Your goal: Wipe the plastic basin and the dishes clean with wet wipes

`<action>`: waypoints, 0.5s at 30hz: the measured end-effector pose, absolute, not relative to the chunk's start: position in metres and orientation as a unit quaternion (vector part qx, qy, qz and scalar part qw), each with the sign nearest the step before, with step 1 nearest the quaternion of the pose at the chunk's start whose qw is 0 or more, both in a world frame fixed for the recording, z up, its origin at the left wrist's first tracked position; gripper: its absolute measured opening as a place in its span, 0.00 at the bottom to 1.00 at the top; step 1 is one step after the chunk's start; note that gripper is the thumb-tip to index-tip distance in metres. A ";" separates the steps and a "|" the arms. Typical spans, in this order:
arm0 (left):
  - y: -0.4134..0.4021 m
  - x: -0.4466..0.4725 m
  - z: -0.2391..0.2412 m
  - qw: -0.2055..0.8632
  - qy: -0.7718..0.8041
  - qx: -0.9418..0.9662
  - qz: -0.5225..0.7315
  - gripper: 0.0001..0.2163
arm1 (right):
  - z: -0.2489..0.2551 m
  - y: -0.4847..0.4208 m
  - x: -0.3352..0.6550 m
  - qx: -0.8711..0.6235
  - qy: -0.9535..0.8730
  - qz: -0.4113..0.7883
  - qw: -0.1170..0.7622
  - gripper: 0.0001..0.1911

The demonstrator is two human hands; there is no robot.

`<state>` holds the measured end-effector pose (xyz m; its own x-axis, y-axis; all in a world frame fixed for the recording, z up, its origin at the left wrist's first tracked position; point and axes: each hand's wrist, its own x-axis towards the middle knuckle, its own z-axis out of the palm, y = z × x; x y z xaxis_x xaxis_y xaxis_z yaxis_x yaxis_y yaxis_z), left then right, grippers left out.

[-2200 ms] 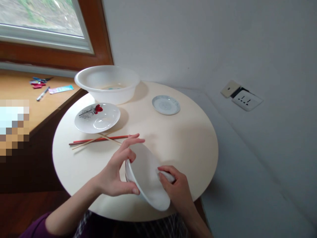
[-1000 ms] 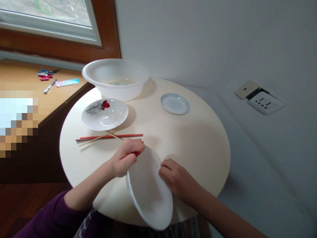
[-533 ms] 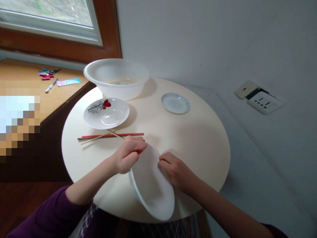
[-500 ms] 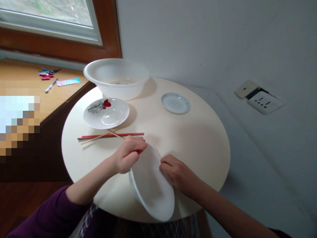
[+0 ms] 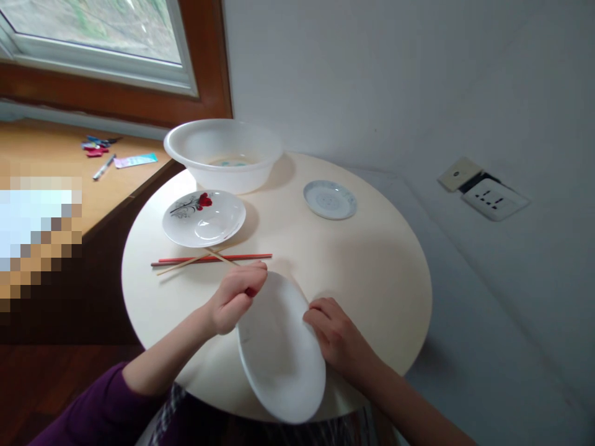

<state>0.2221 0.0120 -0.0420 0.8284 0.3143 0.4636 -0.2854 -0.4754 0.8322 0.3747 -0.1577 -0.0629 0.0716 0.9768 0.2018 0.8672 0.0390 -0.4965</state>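
Note:
A plain white plate (image 5: pixel 283 353) is held tilted over the near side of the round table (image 5: pixel 372 272), its inner face towards me and its near end past the table edge. My left hand (image 5: pixel 239 296) is closed at its upper left rim, fingers curled and the thumb bent in. The fingers of my right hand (image 5: pixel 332 325) grip the plate's right rim from outside. Beyond my left hand lie crossed chopsticks (image 5: pixel 255 256), some red or dark and some pale wood. Behind them sits a white dish with a red flower (image 5: pixel 218 226).
A large whitish basin (image 5: pixel 232 179) with a little see-through liquid stands at the back left. A small pale blue plate (image 5: pixel 330 199) rests at the back right. On the wooden desk (image 5: pixel 134 186) lie a pen (image 5: pixel 105 167) and a packet (image 5: pixel 136 161). A wall flanks the right.
The white plate has turned so that more of its inner face shows, both hands staying at its rim. My view has shifted slightly, so the tabletop things appear a little lower.

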 end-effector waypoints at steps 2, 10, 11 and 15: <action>0.008 0.220 -0.047 0.536 0.024 0.780 0.322 0.08 | -0.063 -0.157 0.373 -0.701 -0.630 0.127 0.309 0.11; -0.008 0.222 -0.050 0.587 0.094 0.668 0.448 0.07 | -0.071 -0.159 0.360 -0.736 -0.492 0.135 0.445 0.09; -0.008 0.221 -0.051 0.583 0.104 0.669 0.450 0.06 | -0.074 -0.158 0.358 -0.739 -0.476 0.126 0.461 0.08; -0.009 0.217 -0.052 0.585 0.171 0.659 0.442 0.06 | -0.078 -0.155 0.351 -0.746 -0.426 0.075 0.507 0.07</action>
<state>0.2173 -0.0088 -0.0521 0.5507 0.7416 0.3831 -0.2923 -0.2585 0.9207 0.3505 -0.1548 -0.0780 0.6254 0.7113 0.3207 0.5602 -0.1232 -0.8192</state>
